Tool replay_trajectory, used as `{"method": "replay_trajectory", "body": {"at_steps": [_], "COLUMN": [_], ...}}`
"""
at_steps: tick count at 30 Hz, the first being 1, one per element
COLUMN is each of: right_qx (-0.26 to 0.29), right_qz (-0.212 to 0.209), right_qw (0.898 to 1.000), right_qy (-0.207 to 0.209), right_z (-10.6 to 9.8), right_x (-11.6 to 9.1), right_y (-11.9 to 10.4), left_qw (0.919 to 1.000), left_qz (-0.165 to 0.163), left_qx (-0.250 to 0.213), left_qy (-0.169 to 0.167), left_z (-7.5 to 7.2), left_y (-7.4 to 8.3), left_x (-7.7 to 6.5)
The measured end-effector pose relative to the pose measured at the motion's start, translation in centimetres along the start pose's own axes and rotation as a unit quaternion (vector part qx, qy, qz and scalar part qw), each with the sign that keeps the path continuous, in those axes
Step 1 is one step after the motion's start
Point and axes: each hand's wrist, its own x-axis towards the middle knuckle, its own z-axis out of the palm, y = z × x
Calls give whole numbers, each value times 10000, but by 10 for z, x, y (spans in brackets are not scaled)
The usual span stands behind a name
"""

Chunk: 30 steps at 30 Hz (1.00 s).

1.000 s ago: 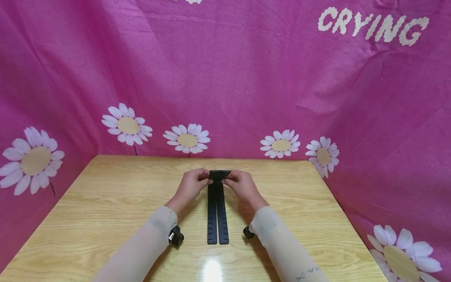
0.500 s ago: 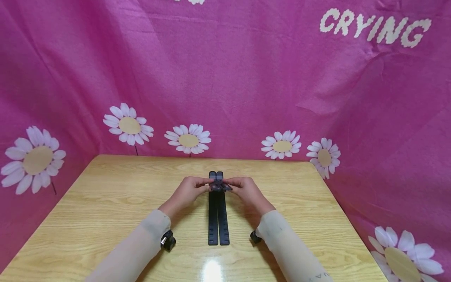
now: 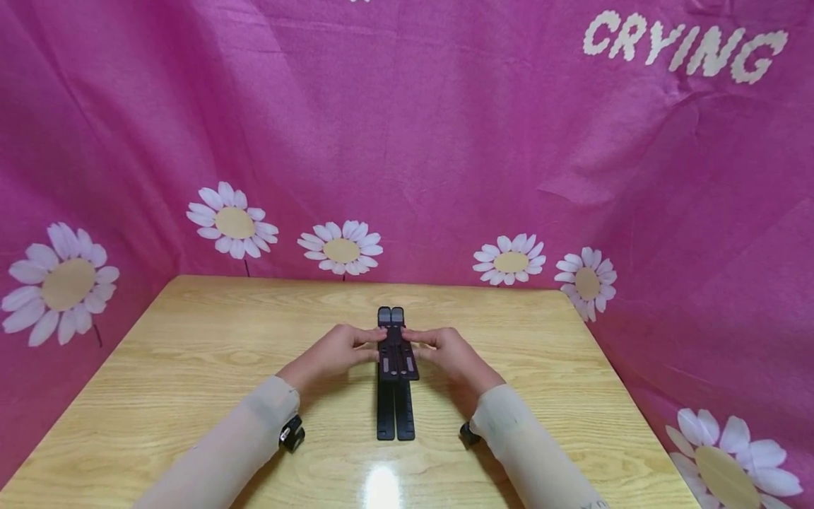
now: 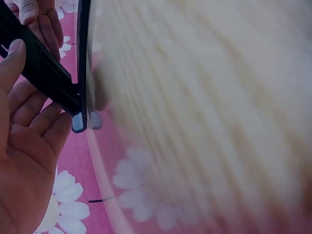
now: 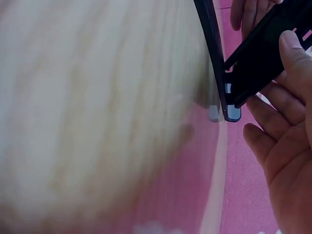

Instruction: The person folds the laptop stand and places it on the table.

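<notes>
A black folding laptop stand (image 3: 396, 357) lies lengthwise on the wooden table, its two long notched base bars (image 3: 385, 420) side by side on the tabletop. Its upper section slants over them, showing grey pads. My left hand (image 3: 340, 348) grips this section from the left, thumb on one face and fingers behind. From the other side my right hand (image 3: 450, 352) holds it the same way. In the left wrist view the upper section (image 4: 46, 80) stands at an angle to the base bar. The right wrist view shows the same hinged angle near the grey-tipped end (image 5: 234, 113).
The wooden table (image 3: 191, 353) ends at a pink cloth (image 3: 407, 141) printed with daisies, which hangs behind and along both sides. Small black wrist cameras (image 3: 292, 433) sit at the sleeve cuffs. A light reflection shows on the near tabletop.
The stand's upper section has swung from the far end down toward me, uncovering the grey-padded far ends. Both hands have moved slightly nearer with it, keeping hold. The base bars stay in place.
</notes>
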Motion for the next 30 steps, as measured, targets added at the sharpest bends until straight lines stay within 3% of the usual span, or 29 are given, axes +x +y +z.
{"method": "replay_trajectory", "body": {"at_steps": [7,14,23,30], "right_qx": [-76,-95,-396,-747], "right_qz": [-256,-303,-189,-256], "right_qw": [9995,9988,9971,9940], "right_qy": [-180,-362,-627,-762], "right_z": [4,6,8,11], "right_x": [-5,-9,-12,-14], "right_y": [5,5,4,2], "left_qw": [9977,9954,9906,9833], "left_qz": [239,183,242,63], "left_qx": [507,595,1069,1558], "left_qy": [-391,-729,-813,-937], "left_z": [1,1,3,7], "left_y": [1,-1,2,7], "left_x": [-3,-5,-6,-4]}}
